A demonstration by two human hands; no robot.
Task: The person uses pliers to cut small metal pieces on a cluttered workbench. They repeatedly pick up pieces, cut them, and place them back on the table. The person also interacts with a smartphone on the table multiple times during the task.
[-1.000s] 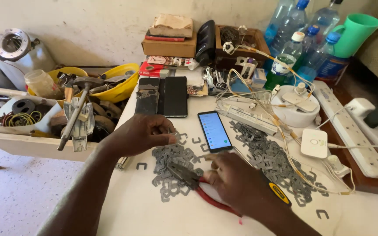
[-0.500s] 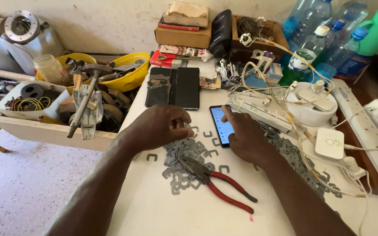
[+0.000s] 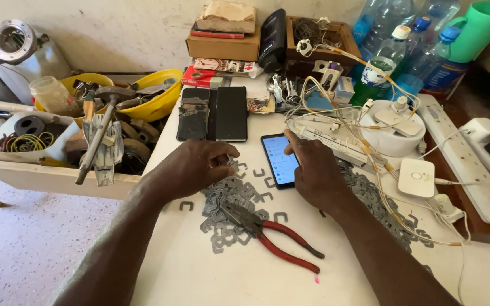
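1. Two hands are over the white table (image 3: 211,277): the left hand (image 3: 191,167) on a heap of clips (image 3: 231,198), the right hand (image 3: 313,173) at a lit phone (image 3: 280,160).
2. The left hand lies palm down, fingers curled loosely with the tips on the flat grey metal clips; whether it pinches one cannot be told.
3. The right hand grasps nothing: its forefinger is stretched out with the tip on the phone's upper right edge, the other fingers bent under.
4. The phone lies flat, screen up and glowing blue-white, between the two hands, just right of the clips.
5. Red-handled pliers (image 3: 267,235) lie on the near edge of the heap, jaws on the clips, handles pointing to the near right, untouched by either hand.
6. More clips (image 3: 370,195) are spread to the right of the right hand, under thin wires.
7. Two dark phones (image 3: 214,113) lie side by side just beyond the left hand.
8. Farther right sit a white round device (image 3: 389,127), a small white box (image 3: 416,177) and a power strip (image 3: 472,170).
9. A tray (image 3: 41,173) of tools juts out left of the table, with a yellow bowl (image 3: 160,102) behind it.
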